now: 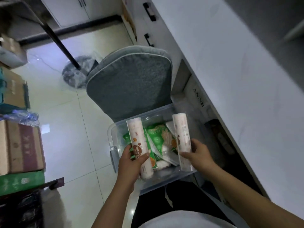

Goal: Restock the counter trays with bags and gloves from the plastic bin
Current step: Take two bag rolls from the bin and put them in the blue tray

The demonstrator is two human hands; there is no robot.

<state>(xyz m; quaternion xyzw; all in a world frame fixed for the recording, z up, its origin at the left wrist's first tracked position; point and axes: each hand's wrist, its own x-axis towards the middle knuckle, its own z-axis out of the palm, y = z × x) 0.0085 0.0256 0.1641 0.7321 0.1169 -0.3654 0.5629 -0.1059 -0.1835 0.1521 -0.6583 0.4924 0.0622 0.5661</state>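
A clear plastic bin (113,139) rests on a grey cushioned chair in front of me. My left hand (131,160) grips a white roll of bags (137,134) with a brown label, held upright over the bin's left side. My right hand (195,153) holds a second white roll (181,129) in a clear wrapper over the bin's right side. Inside the bin lie green packets (158,137) printed with glove pictures and some white packets. No counter trays are in view.
A white counter (230,79) runs along the right, with an open drawer (197,96) under its edge. The grey chair cushion (130,83) lies beyond the bin. Cardboard boxes (19,145) stack at the left on the tiled floor. A black table leg (60,45) crosses the upper left.
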